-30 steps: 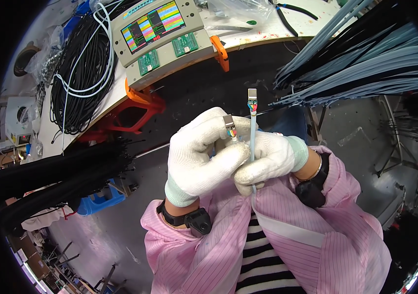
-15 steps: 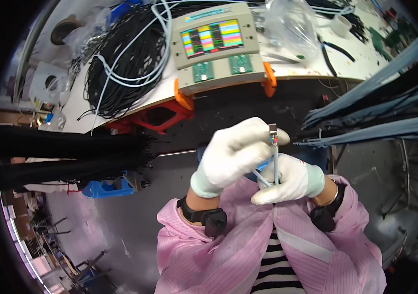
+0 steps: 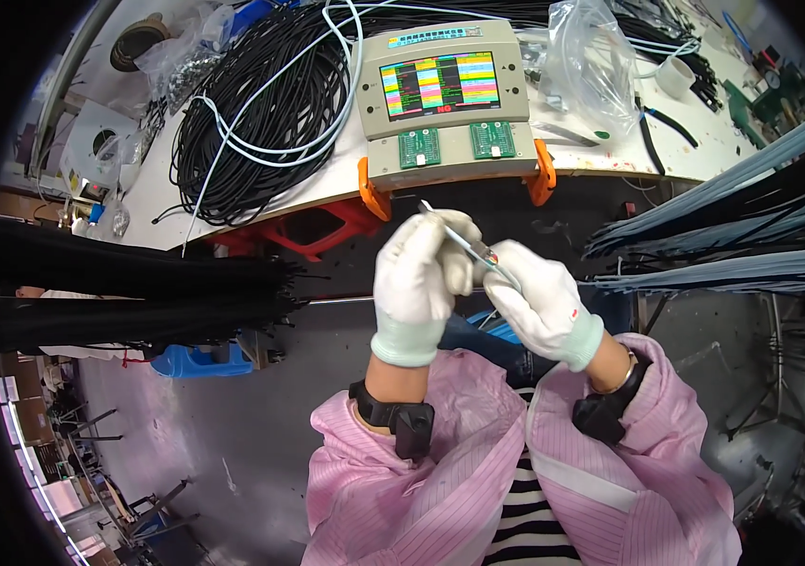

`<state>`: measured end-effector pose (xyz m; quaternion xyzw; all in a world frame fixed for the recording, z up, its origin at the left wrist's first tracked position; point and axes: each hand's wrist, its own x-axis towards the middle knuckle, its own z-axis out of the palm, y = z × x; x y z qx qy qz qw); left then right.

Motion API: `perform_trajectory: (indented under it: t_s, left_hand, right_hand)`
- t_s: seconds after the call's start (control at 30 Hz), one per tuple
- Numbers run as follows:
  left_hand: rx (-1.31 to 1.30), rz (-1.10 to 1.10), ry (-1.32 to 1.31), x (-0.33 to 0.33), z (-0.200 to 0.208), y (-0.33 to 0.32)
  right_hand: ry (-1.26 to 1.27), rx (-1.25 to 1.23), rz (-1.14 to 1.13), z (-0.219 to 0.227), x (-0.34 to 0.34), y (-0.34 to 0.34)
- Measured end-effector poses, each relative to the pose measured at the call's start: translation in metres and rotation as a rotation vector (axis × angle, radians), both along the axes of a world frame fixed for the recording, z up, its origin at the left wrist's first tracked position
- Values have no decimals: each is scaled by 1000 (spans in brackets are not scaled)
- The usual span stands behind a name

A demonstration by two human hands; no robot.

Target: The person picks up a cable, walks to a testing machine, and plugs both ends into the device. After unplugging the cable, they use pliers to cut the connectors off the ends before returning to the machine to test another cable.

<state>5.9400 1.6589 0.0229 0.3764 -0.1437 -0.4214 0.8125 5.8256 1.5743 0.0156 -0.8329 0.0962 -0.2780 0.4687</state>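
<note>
A thin pale-blue cable (image 3: 459, 241) is held between my two white-gloved hands. My left hand (image 3: 414, 278) is closed on it, and one end with a small dark tip sticks up past the fingers. My right hand (image 3: 536, 294) pinches the cable beside a metal connector (image 3: 481, 250), where small coloured wires show. The fingertips of both hands nearly meet there. Just beyond them, on the bench edge, sits a beige tester (image 3: 450, 151) with a lit multicoloured screen (image 3: 440, 85) and two green circuit boards (image 3: 492, 141) on its front.
Orange clamps (image 3: 542, 173) stick out from the tester's front corners. On the white bench (image 3: 610, 156) lie coiled black cable (image 3: 223, 160), a clear plastic bag (image 3: 591, 75) and dark pliers (image 3: 651, 141). Black cable bundles (image 3: 138, 283) hang left; pale-blue bundles (image 3: 733, 255) hang right.
My left hand has shifted up and left with the cable, and my right hand has risen to the connector. The connector has turned from upright to slanting. The tester appears lower and further right.
</note>
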Motion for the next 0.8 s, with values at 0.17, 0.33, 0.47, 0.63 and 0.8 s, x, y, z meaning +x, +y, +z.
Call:
perform_trajectory:
  t_s: [0.17,0.33,0.47,0.63,0.8]
  left_hand:
    - [298,161,-197,33,-19,0]
    - [397,97,-304,47,-37,-18]
    - [329,88,-226,50,-39,-21]
    - [215,101,-94,53,-44,-26]
    - [246,144,-79,46,-40,-32]
  right_hand:
    - [-24,173,-219,-13,17,-12]
    - [117,572,-276,-9,27,-25]
    - [171,804,-250,-8,30,-26]
    - [193,922,-129,-13,30,-29]
    - [45,1141,-140,-17,37,-29]
